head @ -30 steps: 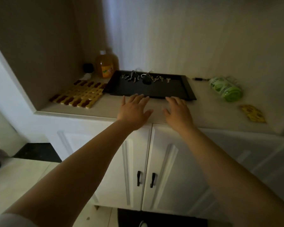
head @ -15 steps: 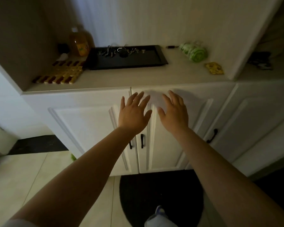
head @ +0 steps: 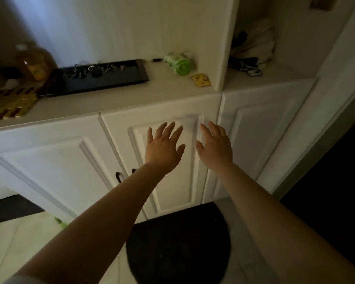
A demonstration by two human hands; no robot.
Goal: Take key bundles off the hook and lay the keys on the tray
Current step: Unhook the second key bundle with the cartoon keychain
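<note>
A black tray (head: pixel 119 80) rests on the white counter at the upper left. Several keys (head: pixel 90 69) lie in a row along its far edge. My left hand (head: pixel 164 146) and my right hand (head: pixel 215 145) are held out side by side in front of the white cabinet doors, well below and to the right of the tray. Both hands are empty, palms down, fingers spread. No hook is in view.
An orange bottle (head: pixel 34 62) and a wooden slat mat (head: pixel 10 103) sit left of the tray. A green roll (head: pixel 179 63) and a yellow packet (head: pixel 201 79) lie to its right. A partition wall (head: pixel 226 44) separates a niche holding dark items (head: pixel 246 63). A black mat (head: pixel 178 244) covers the floor.
The view has swung right and backed off from the counter, so the tray now sits further left. Both empty hands have dropped from the counter edge to the cabinet doors.
</note>
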